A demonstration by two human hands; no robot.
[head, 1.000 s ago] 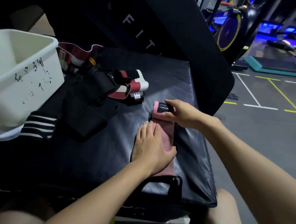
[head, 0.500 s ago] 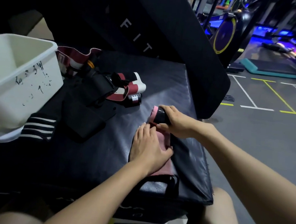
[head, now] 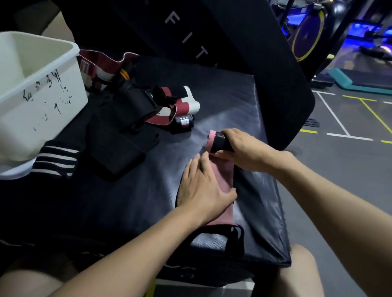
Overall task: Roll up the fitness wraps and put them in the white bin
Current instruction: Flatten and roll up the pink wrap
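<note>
A: Lying near the right edge of the black padded platform (head: 117, 207), the pink wrap (head: 223, 177) is seen partly rolled, the roll at its far end.

B: How are the hands applied?

A: The roll is gripped by the right hand (head: 242, 150), fingers curled round it. The flat length is pressed down by the left hand (head: 204, 187), fingers straight.

B: And the white bin (head: 25, 93)?

A: It is placed at the left edge, beside a pile of unrolled wraps (head: 146, 110).
</note>
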